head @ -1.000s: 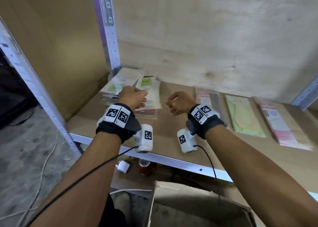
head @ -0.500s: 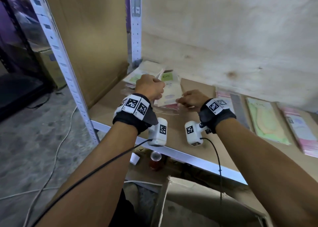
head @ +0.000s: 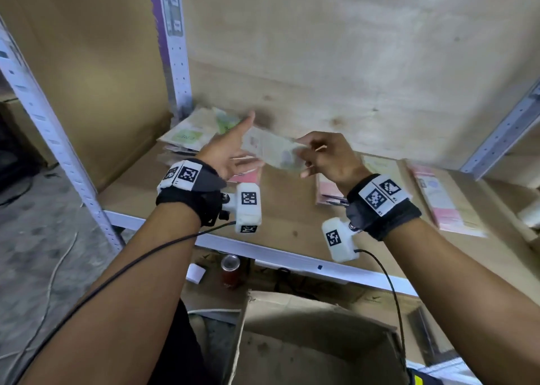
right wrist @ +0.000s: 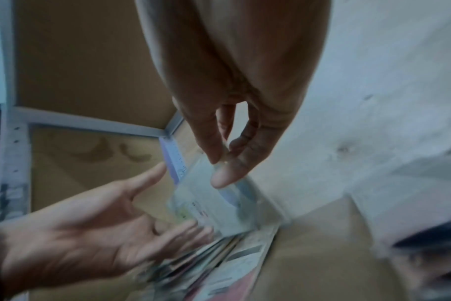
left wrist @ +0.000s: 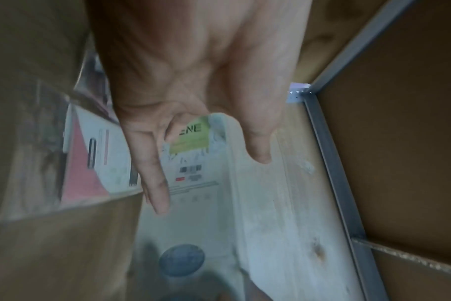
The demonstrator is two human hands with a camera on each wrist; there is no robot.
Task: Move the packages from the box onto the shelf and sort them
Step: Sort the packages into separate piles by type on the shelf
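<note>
Fingers and thumb of the right hand pinch a pale, flat plastic-wrapped package by its edge, lifting it above the brown wooden shelf. The left hand lies palm up, fingers spread and straight, just beside the package. A stack of green-labelled flat packages rests in the shelf's back left corner; the open cardboard box sits below.
</note>
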